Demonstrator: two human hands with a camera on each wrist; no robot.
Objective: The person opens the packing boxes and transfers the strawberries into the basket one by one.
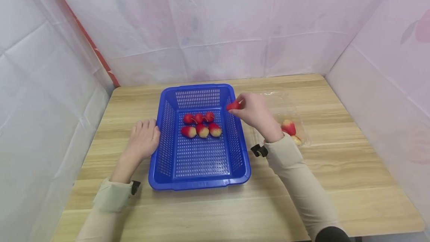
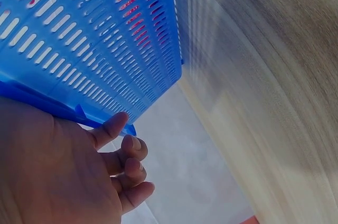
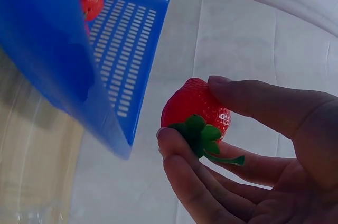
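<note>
A blue plastic basket [image 1: 201, 185] with slotted walls stands on the table. Inside, three round red fruits [image 1: 198, 118] with stems form a row, and three red-and-yellow fruits [image 1: 202, 131] lie just in front of them. My right hand [image 1: 255, 113] pinches a red strawberry [image 3: 193, 105] with green leaves between thumb and fingers, just above the basket's right rim. At the left rim, my left hand [image 1: 143, 139] rests against the basket. Its fingers [image 2: 132, 147] are loosely bent beside the rim in the left wrist view, not gripping it.
Right of the basket lies a clear plastic box [image 1: 304, 132], partly hidden by my right forearm. Red-and-yellow fruit [image 1: 289, 127] shows in it. The wooden table [image 1: 349, 174] is bordered by white sheets [image 1: 218, 29] at the back and both sides.
</note>
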